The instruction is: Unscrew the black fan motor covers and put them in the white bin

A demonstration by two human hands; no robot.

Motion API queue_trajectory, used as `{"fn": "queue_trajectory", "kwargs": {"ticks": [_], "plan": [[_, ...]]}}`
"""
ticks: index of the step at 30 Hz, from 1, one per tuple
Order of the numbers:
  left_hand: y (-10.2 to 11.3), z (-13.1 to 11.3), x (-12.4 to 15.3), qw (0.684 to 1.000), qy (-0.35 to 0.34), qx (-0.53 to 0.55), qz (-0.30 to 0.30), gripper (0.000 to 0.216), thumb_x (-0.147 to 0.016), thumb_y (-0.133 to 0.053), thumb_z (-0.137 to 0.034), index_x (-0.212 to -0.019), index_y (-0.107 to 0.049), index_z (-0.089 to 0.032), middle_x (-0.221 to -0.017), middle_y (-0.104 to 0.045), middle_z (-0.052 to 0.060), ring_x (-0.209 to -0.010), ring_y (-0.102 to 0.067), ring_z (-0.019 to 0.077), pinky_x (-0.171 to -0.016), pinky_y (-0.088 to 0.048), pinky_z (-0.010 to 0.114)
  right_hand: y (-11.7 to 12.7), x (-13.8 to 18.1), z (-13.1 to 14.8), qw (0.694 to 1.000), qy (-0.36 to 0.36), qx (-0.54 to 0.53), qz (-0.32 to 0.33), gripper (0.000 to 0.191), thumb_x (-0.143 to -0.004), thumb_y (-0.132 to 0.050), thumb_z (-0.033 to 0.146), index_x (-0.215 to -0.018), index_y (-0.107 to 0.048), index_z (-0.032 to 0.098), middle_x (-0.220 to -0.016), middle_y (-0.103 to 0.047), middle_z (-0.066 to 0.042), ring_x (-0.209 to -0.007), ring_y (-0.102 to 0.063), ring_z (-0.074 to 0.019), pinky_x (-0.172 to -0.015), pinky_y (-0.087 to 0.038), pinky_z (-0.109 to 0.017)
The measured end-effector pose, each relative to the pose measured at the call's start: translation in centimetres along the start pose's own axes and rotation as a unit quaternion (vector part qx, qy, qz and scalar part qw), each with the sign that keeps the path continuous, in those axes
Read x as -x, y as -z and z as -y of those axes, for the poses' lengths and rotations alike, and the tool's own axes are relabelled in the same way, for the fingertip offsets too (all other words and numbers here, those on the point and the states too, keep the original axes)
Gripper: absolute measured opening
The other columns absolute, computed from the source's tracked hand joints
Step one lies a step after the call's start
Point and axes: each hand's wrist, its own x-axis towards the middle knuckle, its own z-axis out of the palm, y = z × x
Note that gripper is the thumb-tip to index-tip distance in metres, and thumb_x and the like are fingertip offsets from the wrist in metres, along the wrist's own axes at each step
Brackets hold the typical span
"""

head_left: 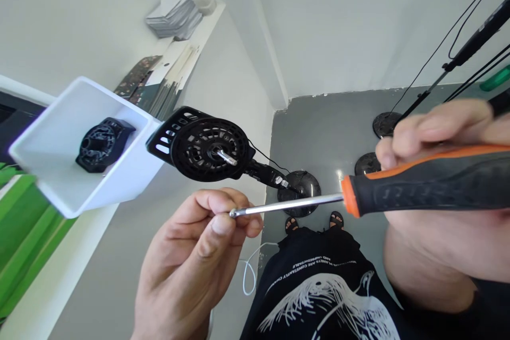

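Observation:
My right hand (434, 138) is wrapped round the orange and black handle of a screwdriver (295, 203), whose shaft points left. My left hand (199, 255) is closed in a pinch at its tip, with a tiny silver screw (232, 213) between thumb and fingers, mostly covered by them. Just beyond my left hand stands a black fan motor housing (211, 149), slotted all round, with a bare metal shaft sticking out of its centre. A black pole joint (266, 174) carries it.
A white bin (119, 186) at the left holds another black motor housing (101, 143). Behind it, a ledge bears a stack of papers (175, 15). Round black bases (308, 186) and a pole (438, 77) with cables stand on the grey floor. Green material (32, 234) lies lower left.

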Motion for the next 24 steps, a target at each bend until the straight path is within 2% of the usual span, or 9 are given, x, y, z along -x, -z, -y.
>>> {"fn": "queue_trajectory", "kwargs": {"ticks": [1, 2, 4, 5, 8, 11, 14, 18, 24], "plan": [[0.1, -0.1, -0.1, 1.0, 0.001, 0.005, -0.006, 0.028, -0.07, -0.1, -0.041, -0.077, -0.077, -0.026, -0.07, -0.066, -0.002, -0.062, -0.063, 0.0113, -0.062, -0.057, 0.019, 0.4, 0.4, -1.0, 0.998, 0.03, -0.042, -0.035, 0.02, -0.103, -0.066, 0.044, -0.093, -0.067, 0.027, -0.09, -0.072, 0.0, -0.077, -0.073, -0.0139, -0.062, -0.062, -0.03], [0.3, -0.2, -0.1, 1.0, 0.0, 0.011, -0.012, 0.029, -0.069, -0.101, -0.041, -0.077, -0.077, -0.026, -0.07, -0.067, -0.002, -0.061, -0.063, 0.0109, -0.061, -0.057, 0.018, 0.8, 0.9, -1.9, 0.997, 0.046, -0.053, -0.031, 0.018, -0.101, -0.07, 0.041, -0.097, -0.071, 0.024, -0.083, -0.072, 0.0, -0.069, -0.073, -0.014, -0.054, -0.06, -0.028], [0.6, -0.3, -0.3, 1.0, 0.001, 0.022, -0.022, 0.029, -0.068, -0.102, -0.039, -0.076, -0.077, -0.025, -0.07, -0.067, -0.003, -0.061, -0.063, 0.0102, -0.061, -0.058, 0.017, 1.6, 1.8, -3.1, 0.999, -0.005, -0.022, 0.024, 0.015, -0.101, -0.07, 0.036, -0.108, -0.073, 0.022, -0.075, -0.071, 0.002, -0.049, -0.062, -0.0099, -0.04, -0.051, -0.023], [0.7, -0.3, -0.4, 0.999, -0.006, 0.026, -0.02, 0.029, -0.068, -0.101, -0.038, -0.076, -0.077, -0.025, -0.07, -0.067, -0.003, -0.06, -0.063, 0.01, -0.061, -0.058, 0.017, 2.0, 2.3, -3.4, 0.998, -0.035, -0.002, 0.052, 0.016, -0.101, -0.071, 0.035, -0.111, -0.072, 0.022, -0.072, -0.069, 0.002, -0.046, -0.06, -0.0095, -0.038, -0.05, -0.022], [1.0, 0.0, -0.7, 0.998, -0.045, 0.037, 0.004, 0.021, -0.076, -0.096, -0.034, -0.079, -0.078, -0.024, -0.07, -0.069, -0.002, -0.06, -0.065, 0.0097, -0.06, -0.06, 0.017, 2.7, 3.3, -2.9, 0.986, -0.092, 0.065, 0.122, 0.016, -0.095, -0.079, 0.032, -0.106, -0.071, 0.023, -0.072, -0.07, 0.003, -0.049, -0.061, -0.0089, -0.044, -0.052, -0.019], [1.2, 0.3, -1.0, 0.996, -0.075, 0.042, 0.026, 0.014, -0.081, -0.092, -0.031, -0.084, -0.081, -0.024, -0.071, -0.072, -0.001, -0.06, -0.067, 0.01, -0.06, -0.062, 0.017, 2.8, 3.7, -1.8, 0.971, -0.082, 0.155, 0.165, 0.021, -0.092, -0.083, 0.036, -0.1, -0.068, 0.024, -0.08, -0.073, 0.002, -0.061, -0.067, -0.0076, -0.057, -0.058, -0.015], [1.2, 0.3, -1.1, 0.996, -0.074, 0.047, 0.031, 0.014, -0.08, -0.093, -0.03, -0.084, -0.081, -0.024, -0.07, -0.072, -0.002, -0.059, -0.067, 0.0094, -0.059, -0.062, 0.016, 2.6, 3.9, -1.2, 0.968, -0.066, 0.182, 0.159, 0.022, -0.095, -0.079, 0.042, -0.101, -0.065, 0.025, -0.085, -0.073, 0.003, -0.067, -0.068, -0.0056, -0.064, -0.058, -0.012], [1.4, 0.1, -1.1, 0.997, -0.058, 0.05, 0.032, 0.014, -0.08, -0.094, -0.031, -0.084, -0.082, -0.025, -0.07, -0.072, -0.003, -0.059, -0.068, 0.0095, -0.06, -0.063, 0.017, 2.2, 4.0, -1.1, 0.967, -0.051, 0.193, 0.159, 0.021, -0.096, -0.078, 0.039, -0.1, -0.063, 0.026, -0.086, -0.074, 0.003, -0.067, -0.067, -0.0053, -0.063, -0.057, -0.011], [1.6, 0.0, -1.2, 0.997, -0.076, 0.023, 0.011, 0.015, -0.078, -0.094, -0.036, -0.082, -0.083, -0.026, -0.07, -0.073, -0.001, -0.06, -0.069, 0.011, -0.059, -0.063, 0.018, 1.8, 3.9, -1.7, 0.978, -0.062, 0.142, 0.14, 0.021, -0.091, -0.082, 0.033, -0.102, -0.066, 0.025, -0.086, -0.075, 0.002, -0.066, -0.069, -0.0073, -0.062, -0.058, -0.014]]}}
